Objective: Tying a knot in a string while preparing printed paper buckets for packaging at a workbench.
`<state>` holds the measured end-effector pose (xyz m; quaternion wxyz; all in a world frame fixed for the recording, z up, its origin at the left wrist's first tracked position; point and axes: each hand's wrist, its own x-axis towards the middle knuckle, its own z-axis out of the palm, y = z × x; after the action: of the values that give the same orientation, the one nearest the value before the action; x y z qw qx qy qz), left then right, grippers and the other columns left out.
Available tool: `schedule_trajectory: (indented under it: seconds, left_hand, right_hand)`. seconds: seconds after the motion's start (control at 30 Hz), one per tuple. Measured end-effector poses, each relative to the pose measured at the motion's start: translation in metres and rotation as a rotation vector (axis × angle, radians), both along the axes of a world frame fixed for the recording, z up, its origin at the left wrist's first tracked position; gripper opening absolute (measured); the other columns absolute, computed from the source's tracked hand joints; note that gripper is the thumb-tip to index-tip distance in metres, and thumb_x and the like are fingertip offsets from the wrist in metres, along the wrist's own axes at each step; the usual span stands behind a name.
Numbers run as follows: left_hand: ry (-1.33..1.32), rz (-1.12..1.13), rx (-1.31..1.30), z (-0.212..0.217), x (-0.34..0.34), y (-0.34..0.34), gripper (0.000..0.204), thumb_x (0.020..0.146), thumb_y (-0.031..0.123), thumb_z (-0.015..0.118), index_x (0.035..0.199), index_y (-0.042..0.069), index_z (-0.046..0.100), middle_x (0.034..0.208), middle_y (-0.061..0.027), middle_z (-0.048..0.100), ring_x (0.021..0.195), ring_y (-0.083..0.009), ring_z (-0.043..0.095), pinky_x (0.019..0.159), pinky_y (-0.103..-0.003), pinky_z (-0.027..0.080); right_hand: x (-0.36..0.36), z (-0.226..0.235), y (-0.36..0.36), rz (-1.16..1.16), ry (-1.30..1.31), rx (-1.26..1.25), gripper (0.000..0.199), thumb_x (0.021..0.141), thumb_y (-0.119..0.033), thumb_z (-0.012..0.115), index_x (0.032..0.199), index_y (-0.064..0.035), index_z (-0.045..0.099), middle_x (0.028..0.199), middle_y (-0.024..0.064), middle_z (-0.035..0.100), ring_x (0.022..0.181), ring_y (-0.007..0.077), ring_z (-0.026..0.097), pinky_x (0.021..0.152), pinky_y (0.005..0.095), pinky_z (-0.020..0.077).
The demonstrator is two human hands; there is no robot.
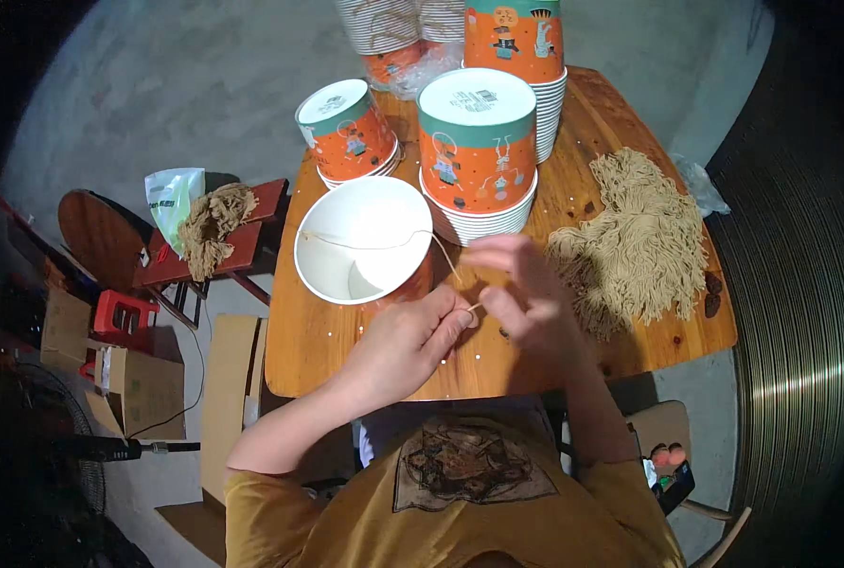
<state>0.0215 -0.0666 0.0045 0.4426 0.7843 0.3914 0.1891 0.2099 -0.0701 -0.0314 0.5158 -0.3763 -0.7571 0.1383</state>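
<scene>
I see left hand [412, 346] and right hand [521, 284] both pinched shut on the string [445, 260], which runs up-left into the open paper bucket [363, 241] just beyond the left hand on the table [346, 350].

The open cup [363, 241] I work at is plain white inside, with orange showing at its outer wall. The tan string [445, 260] I pinch matches the tan heap of strings [635, 241]. The upturned cup stacks [479, 151] are orange with small printed figures — each topped by a teal band and a white base. My table [327, 331] is warm orange-brown wood, speckled with pale dots. My shirt — mustard yellow with a brown print.
</scene>
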Motion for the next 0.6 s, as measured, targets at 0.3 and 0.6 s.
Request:
schedule_trajectory:
  seconds: [0.3, 0.6]
  left_hand:
    - [0.155, 0.049, 0.323, 0.02, -0.002, 0.003, 0.022, 0.093, 0.022, 0.054, 0.085, 0.002, 0.053, 0.068, -0.0161, 0.061, 0.063, -0.0345, 0.062, 0.059, -0.041, 0.047]
    - [0.087, 0.235, 0.452, 0.006, -0.011, 0.022, 0.02, 0.086, 0.018, 0.062, 0.085, 0.001, 0.052, 0.076, -0.0154, 0.054, 0.075, -0.0325, 0.055, 0.069, -0.04, 0.045]
  right_hand:
    - [-0.01, -0.016, 0.0, 0.233, 0.19, -0.3, 0.018, 0.092, -0.015, 0.058, 0.101, 0.0013, 0.055, 0.082, 0.0044, 0.061, 0.072, 0.0073, 0.058, 0.063, 0.0232, 0.047]
    - [0.003, 0.0, 0.011, 0.138, 0.195, -0.551, 0.013, 0.09, -0.014, 0.06, 0.089, -0.0016, 0.058, 0.072, -0.0013, 0.057, 0.065, 0.0037, 0.049, 0.057, 0.0229, 0.0411]
